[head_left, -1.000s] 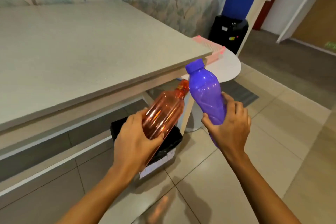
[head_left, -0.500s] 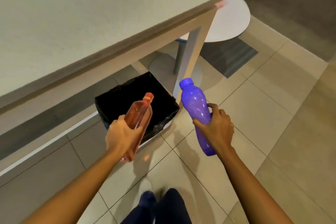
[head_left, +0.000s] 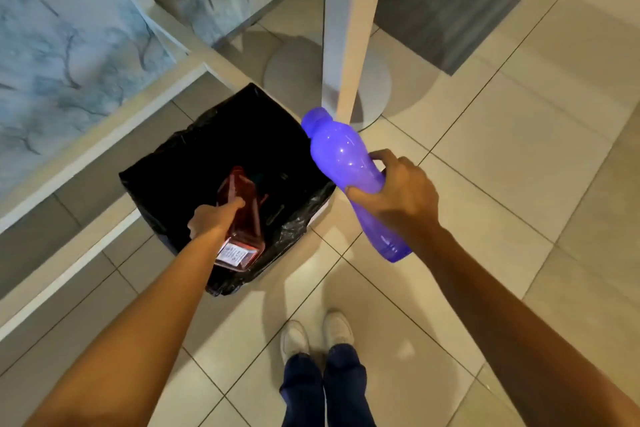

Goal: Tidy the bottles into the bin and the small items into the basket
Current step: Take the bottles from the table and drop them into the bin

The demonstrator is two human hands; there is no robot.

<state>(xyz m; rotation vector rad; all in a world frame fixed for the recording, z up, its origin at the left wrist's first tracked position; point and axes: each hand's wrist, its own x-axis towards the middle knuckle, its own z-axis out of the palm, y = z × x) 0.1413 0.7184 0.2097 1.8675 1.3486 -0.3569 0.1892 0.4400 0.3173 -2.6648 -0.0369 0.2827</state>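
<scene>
Over bin [head_left: 166, 170]: orange btl [head_left: 242, 218] in L fingers [head_left: 228, 205]

The purple bottle [head_left: 349, 166] looks like glossy, translucent plastic, as does the red bottle [head_left: 242, 215] with its paper label. The bin [head_left: 194, 163] wears a crinkled, shiny black plastic liner; the floor tiles [head_left: 519, 156] are smooth with a satin sheen.

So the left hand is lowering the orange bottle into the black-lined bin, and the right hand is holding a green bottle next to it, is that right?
Not quite: the bottle in the right hand is purple, not green, as the head view shows. The rest holds: the left hand holds the orange bottle down in the black-lined bin.
</scene>
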